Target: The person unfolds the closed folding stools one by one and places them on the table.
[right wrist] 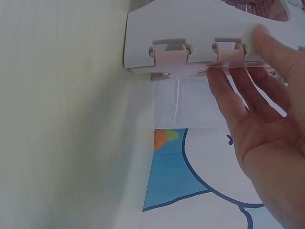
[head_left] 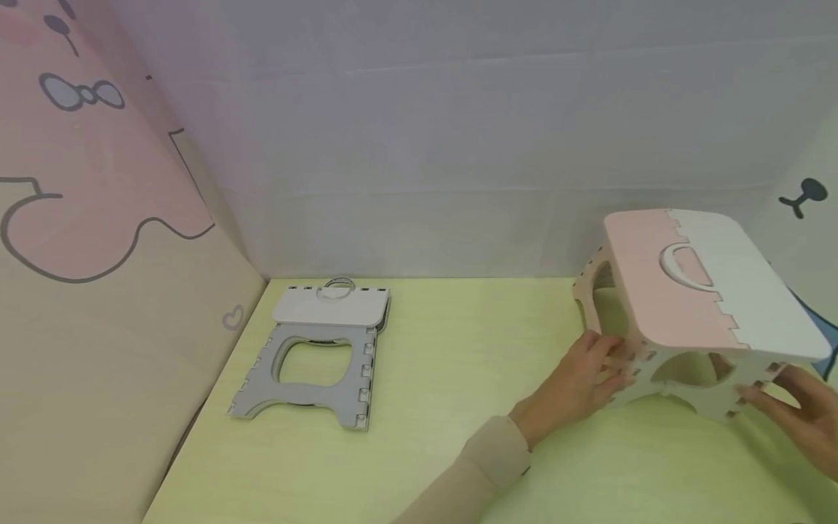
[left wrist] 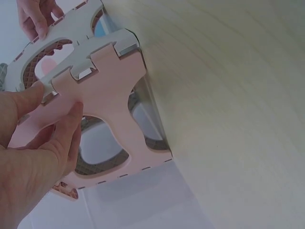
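An unfolded step stool (head_left: 674,306) stands at the right side of the table, its top half pink and half white with a carry handle in the middle. My left hand (head_left: 576,378) grips its front left corner, thumb on the white front panel and fingers on the pink side panel (left wrist: 109,90). At the front right corner my right hand (head_left: 799,415) holds the stool's edge. There the thumb lies on the white panel (right wrist: 200,28) and the fingers reach round to the pink side.
A grey and white folding stool (head_left: 321,356) lies flat at the table's left. The pale yellow table (head_left: 458,349) meets a grey-white back wall (head_left: 419,145). Printed cartoon panels (head_left: 98,218) border the left and right sides, the right one close beside the pink stool.
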Demonstrator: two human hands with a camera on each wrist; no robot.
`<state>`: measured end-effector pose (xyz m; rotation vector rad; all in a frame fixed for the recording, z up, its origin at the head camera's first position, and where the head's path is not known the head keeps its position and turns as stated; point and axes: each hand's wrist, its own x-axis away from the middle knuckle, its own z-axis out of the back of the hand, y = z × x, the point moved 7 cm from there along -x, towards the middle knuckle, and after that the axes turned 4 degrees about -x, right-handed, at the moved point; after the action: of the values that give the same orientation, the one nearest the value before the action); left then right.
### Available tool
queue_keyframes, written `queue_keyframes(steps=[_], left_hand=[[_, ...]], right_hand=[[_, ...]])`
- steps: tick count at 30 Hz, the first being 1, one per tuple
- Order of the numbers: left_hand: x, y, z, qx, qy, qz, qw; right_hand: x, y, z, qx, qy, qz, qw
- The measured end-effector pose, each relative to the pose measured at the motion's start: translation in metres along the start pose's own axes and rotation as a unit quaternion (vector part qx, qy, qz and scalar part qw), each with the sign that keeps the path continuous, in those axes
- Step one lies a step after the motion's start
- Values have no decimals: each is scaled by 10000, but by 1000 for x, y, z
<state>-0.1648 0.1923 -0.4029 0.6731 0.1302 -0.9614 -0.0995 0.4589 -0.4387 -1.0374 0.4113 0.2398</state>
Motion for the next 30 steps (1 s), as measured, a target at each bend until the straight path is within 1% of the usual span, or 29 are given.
queue_keyframes(steps=[6, 13, 17, 22, 30], left_hand=[[-2, 1, -2, -99, -4, 4, 10000], [-5, 3, -4, -98, -108, 46, 9999], [-7, 3, -6, -175, -142, 104, 9997], [-8, 4, -9, -217, -183, 157, 9995], [-8, 5, -5, -314, -103, 95, 9994]], right_hand=[[2, 6, 1, 134, 94, -177, 9997], [0, 4, 5, 70, 273, -39, 9996], [0, 4, 6, 35, 338, 45, 9994], [1, 6, 8, 13, 337, 135, 9993], [1, 5, 8, 26, 305, 166, 9994]])
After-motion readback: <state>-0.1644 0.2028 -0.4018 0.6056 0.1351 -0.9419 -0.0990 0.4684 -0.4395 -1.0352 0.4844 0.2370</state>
